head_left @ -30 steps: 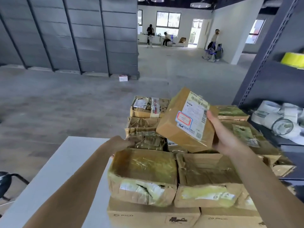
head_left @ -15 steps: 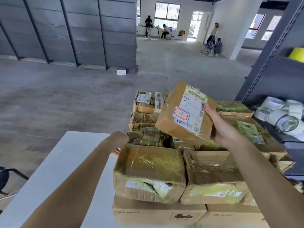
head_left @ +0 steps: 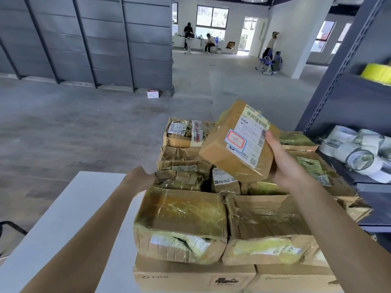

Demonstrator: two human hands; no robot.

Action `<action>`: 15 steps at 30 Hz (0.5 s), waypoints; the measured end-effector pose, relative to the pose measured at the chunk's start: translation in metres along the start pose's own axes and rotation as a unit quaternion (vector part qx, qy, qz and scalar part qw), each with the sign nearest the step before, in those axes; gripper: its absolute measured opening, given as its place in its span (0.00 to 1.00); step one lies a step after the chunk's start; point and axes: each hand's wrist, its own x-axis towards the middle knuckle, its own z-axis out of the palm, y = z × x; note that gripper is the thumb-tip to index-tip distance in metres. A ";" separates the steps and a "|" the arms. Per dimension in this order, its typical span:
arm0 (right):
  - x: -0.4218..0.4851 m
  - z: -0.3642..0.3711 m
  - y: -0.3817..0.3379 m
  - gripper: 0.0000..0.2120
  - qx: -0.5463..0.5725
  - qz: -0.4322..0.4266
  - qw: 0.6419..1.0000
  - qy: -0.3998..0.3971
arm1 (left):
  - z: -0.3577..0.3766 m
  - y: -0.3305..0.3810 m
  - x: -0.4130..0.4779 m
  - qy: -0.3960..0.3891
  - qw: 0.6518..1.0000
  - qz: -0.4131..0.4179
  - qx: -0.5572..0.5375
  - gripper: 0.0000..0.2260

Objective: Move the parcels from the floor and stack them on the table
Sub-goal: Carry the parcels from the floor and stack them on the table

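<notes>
My right hand grips a small brown parcel with a white shipping label and a red-bordered sticker, held tilted above the pile. Below it, several worn, taped cardboard parcels are stacked on the white table, resting on larger flat boxes. My left hand is at the left side of the pile, against a crumpled parcel. Its fingers are hidden behind the parcels.
A dark metal shelf stands at the right with rolls of tape and a yellow roll. Grey partition panels line the far left. A small white box lies on the concrete floor. Three people are far back.
The small parcel in my right hand has stayed tilted above the pile, shifting only slightly. My left hand remains at the pile's left side.
</notes>
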 end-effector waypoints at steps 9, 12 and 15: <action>-0.012 -0.031 -0.004 0.20 0.072 -0.040 0.996 0.038 | 0.035 0.090 -0.043 0.032 0.959 0.277 0.045 0.06; -0.021 -0.048 -0.004 0.21 0.087 -0.046 0.994 0.050 | 0.060 0.115 -0.049 -0.001 0.950 0.302 0.073 0.07; -0.029 -0.063 -0.005 0.20 0.086 -0.049 0.992 0.080 | 0.082 0.129 -0.047 -0.035 0.946 0.307 0.096 0.10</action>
